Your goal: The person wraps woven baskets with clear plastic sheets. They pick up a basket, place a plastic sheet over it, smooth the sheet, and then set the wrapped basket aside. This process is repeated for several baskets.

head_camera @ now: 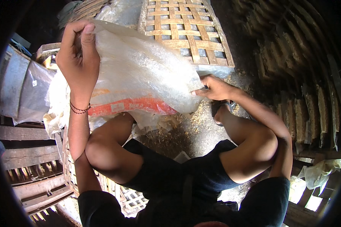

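A large translucent plastic sheet or bag (142,65), with a red printed band along its lower edge, is stretched between my hands above the ground. Pale crumbs cling to its surface. My left hand (81,51), a braided cord on its wrist, pinches the upper left corner between thumb and fingers. At the sheet's right end, near my foot, my right hand (213,87) grips the edge. Behind the sheet lies a woven bamboo lattice tray (199,44) in a wooden frame, partly covered by it.
Yellowish crumbs are scattered over the dark ground (184,133) between my legs. More plastic sheeting (35,88) hangs at the left, above wooden slats (31,157). Rows of ridged strips (301,113) stand at the right. Another lattice tray (133,200) lies at the lower left.
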A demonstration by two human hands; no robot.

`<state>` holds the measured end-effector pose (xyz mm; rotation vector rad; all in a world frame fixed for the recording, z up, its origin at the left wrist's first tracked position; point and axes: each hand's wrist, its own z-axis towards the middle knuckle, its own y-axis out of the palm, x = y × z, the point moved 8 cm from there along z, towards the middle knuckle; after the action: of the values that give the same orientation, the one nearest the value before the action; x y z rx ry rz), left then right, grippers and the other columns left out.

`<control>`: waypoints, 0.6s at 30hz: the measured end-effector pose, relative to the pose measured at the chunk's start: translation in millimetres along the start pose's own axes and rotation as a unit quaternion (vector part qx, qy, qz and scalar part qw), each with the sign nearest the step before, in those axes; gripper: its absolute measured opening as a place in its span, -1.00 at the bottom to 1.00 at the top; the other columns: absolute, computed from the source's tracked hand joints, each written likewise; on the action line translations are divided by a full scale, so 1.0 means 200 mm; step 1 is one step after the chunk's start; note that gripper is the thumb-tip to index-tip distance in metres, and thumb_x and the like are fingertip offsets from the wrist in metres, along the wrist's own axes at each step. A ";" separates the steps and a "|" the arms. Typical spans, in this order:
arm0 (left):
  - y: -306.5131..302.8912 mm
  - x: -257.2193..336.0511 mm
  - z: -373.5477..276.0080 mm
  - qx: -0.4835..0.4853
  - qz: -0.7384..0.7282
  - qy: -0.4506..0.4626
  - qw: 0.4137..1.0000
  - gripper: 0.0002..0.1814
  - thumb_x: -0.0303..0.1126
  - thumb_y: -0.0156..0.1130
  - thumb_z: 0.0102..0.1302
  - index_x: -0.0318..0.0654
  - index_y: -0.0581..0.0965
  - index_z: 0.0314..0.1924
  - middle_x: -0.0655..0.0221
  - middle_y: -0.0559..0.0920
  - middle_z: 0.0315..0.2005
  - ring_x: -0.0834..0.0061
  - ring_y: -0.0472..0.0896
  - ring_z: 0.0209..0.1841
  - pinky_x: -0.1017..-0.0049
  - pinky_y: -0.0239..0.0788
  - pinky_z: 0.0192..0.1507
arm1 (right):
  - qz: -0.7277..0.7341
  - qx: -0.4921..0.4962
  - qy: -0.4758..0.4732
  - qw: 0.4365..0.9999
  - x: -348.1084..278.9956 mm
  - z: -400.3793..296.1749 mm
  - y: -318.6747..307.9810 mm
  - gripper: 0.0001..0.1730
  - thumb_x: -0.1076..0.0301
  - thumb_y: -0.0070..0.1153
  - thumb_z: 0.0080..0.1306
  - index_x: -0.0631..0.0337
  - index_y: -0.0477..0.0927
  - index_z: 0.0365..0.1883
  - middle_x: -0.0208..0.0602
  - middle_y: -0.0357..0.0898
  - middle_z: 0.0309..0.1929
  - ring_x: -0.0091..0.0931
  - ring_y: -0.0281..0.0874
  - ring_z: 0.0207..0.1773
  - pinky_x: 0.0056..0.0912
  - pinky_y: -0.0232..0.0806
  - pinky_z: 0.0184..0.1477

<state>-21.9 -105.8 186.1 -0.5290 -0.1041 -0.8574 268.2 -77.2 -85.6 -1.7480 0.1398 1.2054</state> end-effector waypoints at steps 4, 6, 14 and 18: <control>-0.04 -0.03 0.01 0.026 0.044 0.029 0.998 -0.87 -0.59 0.06 0.53 -0.43 0.55 -0.03 0.44 0.62 -0.24 0.71 0.53 -0.17 0.69 0.34 -0.08 | -0.193 -0.047 0.031 0.980 0.21 -0.06 0.02 -0.49 -0.01 0.26 0.41 0.36 0.66 -0.42 0.10 0.65 -0.43 -0.08 0.64 -0.35 -0.05 0.42 -0.21; -0.04 -0.07 0.02 0.059 0.011 0.039 0.997 -0.92 -0.55 0.13 0.52 -0.38 0.57 -0.10 0.47 0.58 -0.38 0.77 0.46 -0.34 0.71 0.27 -0.28 | -0.188 -0.133 0.069 0.971 0.31 -0.18 0.04 -0.53 0.06 0.23 0.43 0.35 0.66 -0.45 -0.03 0.65 -0.49 -0.31 0.62 -0.47 -0.16 0.44 -0.33; 0.21 0.06 -0.03 -0.100 -0.013 -0.014 0.995 -0.96 -0.45 0.25 0.45 -0.23 0.59 -0.16 0.27 0.70 -0.39 0.40 0.66 -0.47 0.48 0.44 -0.39 | 0.096 -0.006 0.041 0.995 -0.49 -0.11 -0.30 -0.19 0.04 0.52 0.13 0.12 0.54 0.32 -0.11 0.67 0.03 -0.36 0.66 -0.05 -0.29 0.53 0.00; 0.33 0.12 -0.08 -0.149 -0.064 -0.017 0.987 -0.89 -0.35 0.32 0.42 -0.19 0.59 -0.17 0.25 0.70 -0.37 0.24 0.69 -0.41 0.42 0.50 -0.33 | -0.021 0.264 -0.147 0.953 -0.92 -0.04 -0.50 -0.28 0.17 0.51 0.17 0.18 0.54 0.26 -0.20 0.64 -0.02 -0.42 0.64 -0.13 -0.31 0.52 -0.10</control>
<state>40.7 -95.7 153.2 -0.8240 -0.0419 -0.9959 236.3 -104.3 119.5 -1.0930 0.2226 1.2439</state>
